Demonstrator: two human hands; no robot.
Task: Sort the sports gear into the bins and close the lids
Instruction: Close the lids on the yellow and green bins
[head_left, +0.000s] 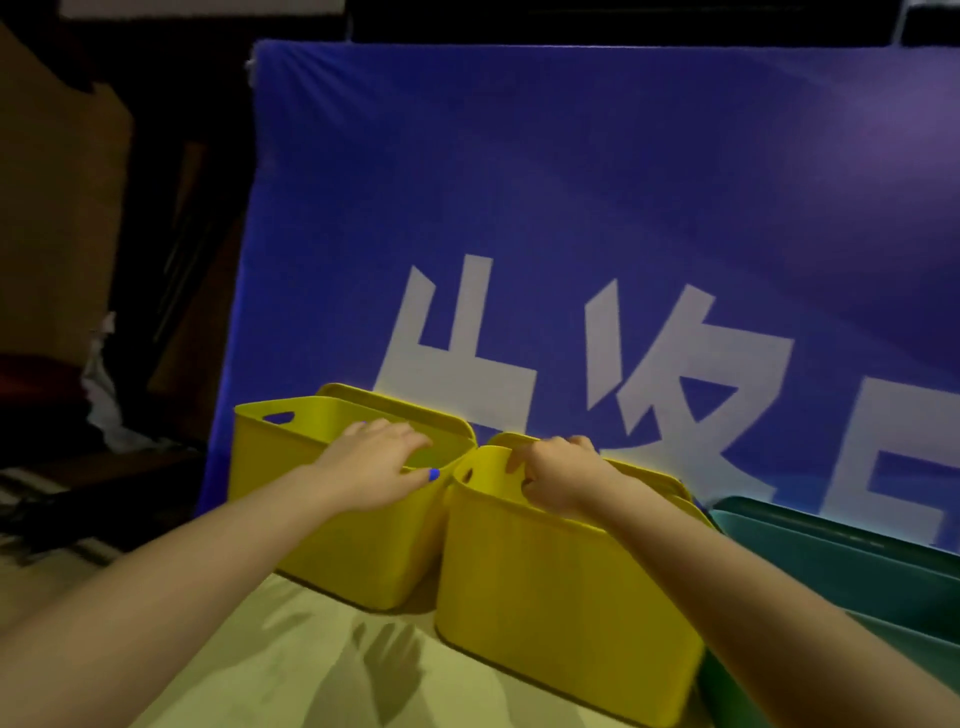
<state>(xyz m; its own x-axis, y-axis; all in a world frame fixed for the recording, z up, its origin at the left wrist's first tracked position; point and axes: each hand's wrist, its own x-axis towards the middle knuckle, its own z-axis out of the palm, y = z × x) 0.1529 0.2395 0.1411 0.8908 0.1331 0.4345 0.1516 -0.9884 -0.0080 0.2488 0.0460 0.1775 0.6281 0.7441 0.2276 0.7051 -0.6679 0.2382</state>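
Note:
Two yellow plastic bins stand side by side on a pale cloth-covered surface. The left yellow bin (332, 540) has my left hand (374, 467) resting over its near right rim, fingers spread and reaching inside. My right hand (558, 480) curls around the near rim of the right yellow bin (561, 587), by its handle slot. A yellow lid (410, 405) leans upright behind the left bin, and another yellow lid (644, 470) stands behind the right bin. Both bins' insides are hidden, and no sports gear shows.
A teal bin (852, 566) sits at the right, touching the right yellow bin. A big blue banner (571, 208) with white characters stands directly behind the bins. Dark clutter fills the left side past the table's edge (171, 670).

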